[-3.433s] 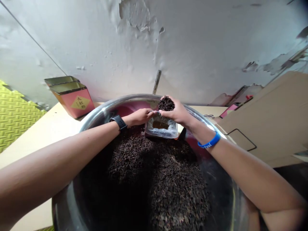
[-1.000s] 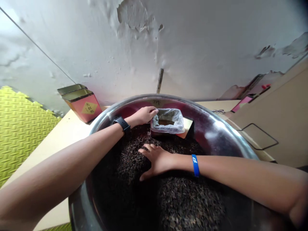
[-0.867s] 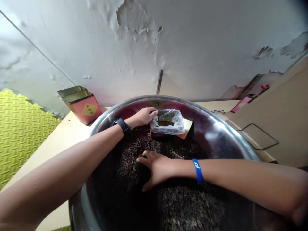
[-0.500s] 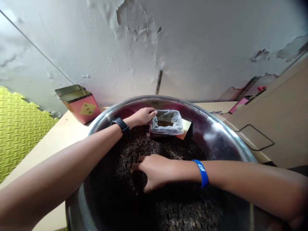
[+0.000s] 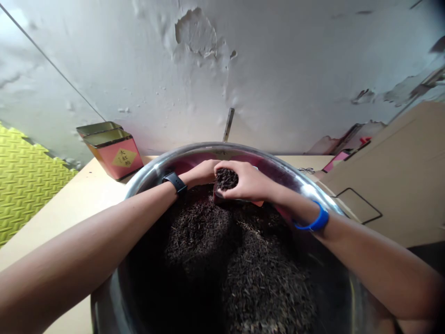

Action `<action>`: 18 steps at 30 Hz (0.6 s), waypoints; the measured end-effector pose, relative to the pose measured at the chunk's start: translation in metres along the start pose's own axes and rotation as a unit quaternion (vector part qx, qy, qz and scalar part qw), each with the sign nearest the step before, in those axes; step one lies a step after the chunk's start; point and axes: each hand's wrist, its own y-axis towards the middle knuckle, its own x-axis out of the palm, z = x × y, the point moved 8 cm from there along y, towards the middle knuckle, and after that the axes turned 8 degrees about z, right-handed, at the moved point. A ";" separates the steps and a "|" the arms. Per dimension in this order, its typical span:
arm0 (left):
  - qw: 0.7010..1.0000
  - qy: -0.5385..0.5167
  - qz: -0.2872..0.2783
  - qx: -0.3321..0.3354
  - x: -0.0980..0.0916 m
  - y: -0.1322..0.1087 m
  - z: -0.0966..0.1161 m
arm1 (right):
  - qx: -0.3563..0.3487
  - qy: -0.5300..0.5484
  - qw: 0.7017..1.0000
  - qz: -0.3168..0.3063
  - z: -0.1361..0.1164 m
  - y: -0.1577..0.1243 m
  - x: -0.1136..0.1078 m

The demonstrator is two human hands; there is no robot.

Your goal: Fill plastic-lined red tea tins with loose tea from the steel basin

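Tea leaves [image 5: 225,179] now cupped in the right hand [image 5: 250,180], raised off the heap [image 5: 239,264]

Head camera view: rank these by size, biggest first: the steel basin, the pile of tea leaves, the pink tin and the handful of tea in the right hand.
1. Steel basin
2. Pile of tea leaves
3. Pink tin
4. Handful of tea, cupped in the right hand

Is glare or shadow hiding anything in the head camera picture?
Head view: glare whitens the right rim of the round stainless steel basin; the dark loose tea leaves sink into deep shadow at lower left, losing detail; the wide lens bows the basin's edge; the right hand looks sharp.
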 end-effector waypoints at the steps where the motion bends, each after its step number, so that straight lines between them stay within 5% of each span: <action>1: 1.000 0.011 -0.001 0.004 0.001 0.000 0.000 | 0.008 -0.010 1.000 0.015 0.009 0.002 -0.005; 7: 0.999 0.029 0.007 0.034 0.003 0.001 0.003 | 0.026 -0.065 0.996 0.060 0.046 0.007 -0.016; 18: 1.000 0.008 0.009 0.013 0.000 -0.002 0.009 | 0.023 -0.093 0.994 0.060 0.049 0.005 -0.011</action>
